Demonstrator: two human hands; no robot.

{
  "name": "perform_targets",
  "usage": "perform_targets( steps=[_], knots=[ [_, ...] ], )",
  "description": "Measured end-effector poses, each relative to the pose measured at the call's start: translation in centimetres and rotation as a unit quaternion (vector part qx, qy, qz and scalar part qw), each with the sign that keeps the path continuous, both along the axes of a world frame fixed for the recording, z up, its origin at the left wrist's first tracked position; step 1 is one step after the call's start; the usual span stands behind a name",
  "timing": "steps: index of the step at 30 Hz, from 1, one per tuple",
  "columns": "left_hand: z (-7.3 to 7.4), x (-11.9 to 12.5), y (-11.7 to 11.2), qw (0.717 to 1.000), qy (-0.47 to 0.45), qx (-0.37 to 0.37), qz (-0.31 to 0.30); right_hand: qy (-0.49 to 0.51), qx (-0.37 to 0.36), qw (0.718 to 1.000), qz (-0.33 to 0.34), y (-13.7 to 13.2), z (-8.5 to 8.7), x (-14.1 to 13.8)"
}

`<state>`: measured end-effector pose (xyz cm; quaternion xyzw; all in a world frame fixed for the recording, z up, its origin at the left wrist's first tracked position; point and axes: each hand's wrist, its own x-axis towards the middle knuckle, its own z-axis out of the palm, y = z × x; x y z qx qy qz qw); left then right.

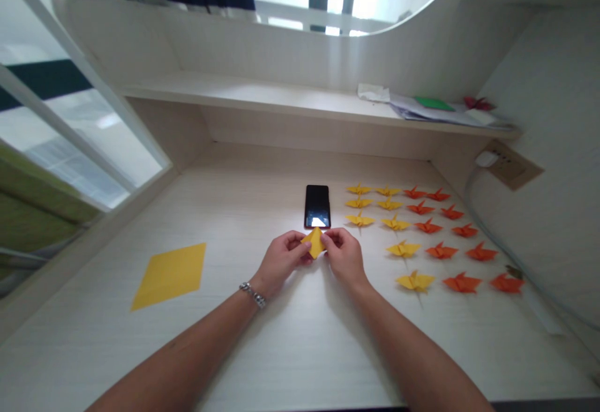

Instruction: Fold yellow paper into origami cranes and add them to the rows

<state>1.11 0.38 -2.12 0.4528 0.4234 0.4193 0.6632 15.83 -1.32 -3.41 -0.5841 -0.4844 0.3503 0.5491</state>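
Between my two hands is a small folded piece of yellow origami paper, shaped like a diamond. My left hand pinches its left side with thumb and fingers. On the opposite side my right hand grips the paper the same way, thumb on top. Just beyond the paper lies a black smartphone, flat on the desk. A flat yellow paper sheet rests to the left, apart from my hands.
Rows of yellow paper cranes and orange paper cranes stand on the right. A cable runs from the wall socket along the right edge. Papers lie on the shelf above the desk.
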Motion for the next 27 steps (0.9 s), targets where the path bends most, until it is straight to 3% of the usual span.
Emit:
perform_targets(
  steps=[5, 13, 27],
  knots=[
    [0.2, 0.4, 0.9, 0.999, -0.023, -0.013, -0.032, -0.006, 0.008, 1.0, 0.014, 0.3, 0.4, 0.3],
    [-0.4, 0.2, 0.4, 1.0, -0.021, 0.014, -0.008, -0.005, 0.004, 1.0, 0.015, 0.1, 0.3, 0.3],
    [-0.4, -0.2, 0.1, 0.997, -0.068, -0.046, 0.001, -0.019, 0.043, 0.998, 0.031, -0.8, 0.2, -0.2]
  ],
)
